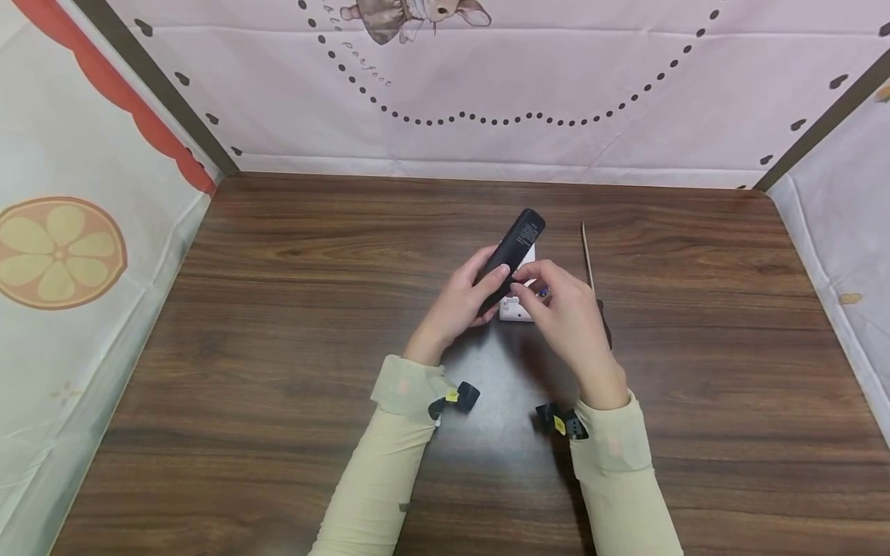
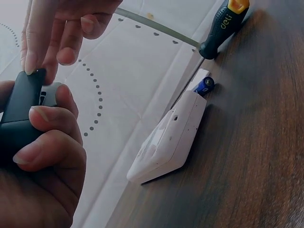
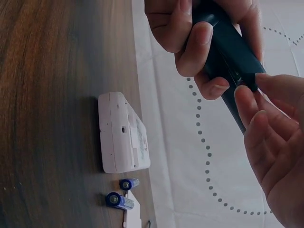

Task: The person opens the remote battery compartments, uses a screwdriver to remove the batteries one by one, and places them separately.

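Observation:
A long black remote control [image 1: 523,235], its back with the printed label facing up, is tilted in my left hand [image 1: 450,305]. The left fingers curl around its sides, and the thumb lies on its back. With thumb and fingertips, my right hand [image 1: 572,318] pinches the edge of the remote's black battery cover [image 2: 29,92]. A dark gap shows beneath that cover in both wrist views. Under the hands, a white box-shaped device [image 3: 115,133] rests on the table. Beside it are two blue batteries [image 3: 119,201] and a flat white piece [image 3: 133,213].
A screwdriver with a dark and yellow handle [image 2: 222,28] lies right of the white device, its shaft [image 1: 587,251] pointing away from me. The brown wooden table [image 1: 292,324] is bordered by patterned cloth walls [image 1: 487,147] at the back and sides.

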`<state>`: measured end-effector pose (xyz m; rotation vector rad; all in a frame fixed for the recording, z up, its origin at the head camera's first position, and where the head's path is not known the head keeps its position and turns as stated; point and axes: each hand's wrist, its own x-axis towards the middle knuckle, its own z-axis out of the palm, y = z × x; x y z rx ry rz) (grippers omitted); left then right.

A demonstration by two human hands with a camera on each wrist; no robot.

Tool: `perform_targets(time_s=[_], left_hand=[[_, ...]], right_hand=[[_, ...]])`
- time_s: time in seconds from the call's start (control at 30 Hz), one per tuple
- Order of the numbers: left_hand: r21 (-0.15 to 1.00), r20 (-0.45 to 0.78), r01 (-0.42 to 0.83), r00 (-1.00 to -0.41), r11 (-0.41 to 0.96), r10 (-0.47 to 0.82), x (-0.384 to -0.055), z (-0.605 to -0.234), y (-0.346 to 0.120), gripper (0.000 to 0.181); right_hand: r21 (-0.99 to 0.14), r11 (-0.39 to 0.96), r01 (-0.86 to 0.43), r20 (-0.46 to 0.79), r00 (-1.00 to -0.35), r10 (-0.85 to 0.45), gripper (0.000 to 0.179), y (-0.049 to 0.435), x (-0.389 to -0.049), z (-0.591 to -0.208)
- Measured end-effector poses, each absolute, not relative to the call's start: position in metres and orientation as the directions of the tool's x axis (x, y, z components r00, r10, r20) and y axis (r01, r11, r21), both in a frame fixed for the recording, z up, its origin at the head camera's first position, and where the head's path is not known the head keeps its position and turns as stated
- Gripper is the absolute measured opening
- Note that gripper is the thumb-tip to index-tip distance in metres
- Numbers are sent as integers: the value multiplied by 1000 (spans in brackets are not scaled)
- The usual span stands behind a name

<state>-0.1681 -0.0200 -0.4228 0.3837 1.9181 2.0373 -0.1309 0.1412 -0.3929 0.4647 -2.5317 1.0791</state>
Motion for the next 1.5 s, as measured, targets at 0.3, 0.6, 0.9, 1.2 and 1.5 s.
perform_targets(time_s=[0.3, 0.6, 0.9, 1.2, 1.5], left_hand=[[998, -65, -67, -931, 5, 360, -169, -419, -19, 39], [999, -8, -23, -956, -48, 293, -164, -404, -25, 36], [993, -9, -40, -961, -107, 277, -165, -404, -29, 33], [995, -38, -60, -964, -76, 265, -165, -404, -30, 34], [996, -58, -73, -963, -49, 264, -166, -405, -30, 35]], right_hand=[[-625, 640, -447, 467, -871, -152, 25, 145, -132, -391], [-603, 699, -384, 463, -882, -85, 16, 172, -134, -391], [-578, 780, -239, 346, -938, -31, 15, 198, -137, -397], [-574, 813, -100, 136, -990, -26, 17, 211, -137, -403], [-524, 848, -74, -35, -994, -108, 17, 212, -139, -411]])
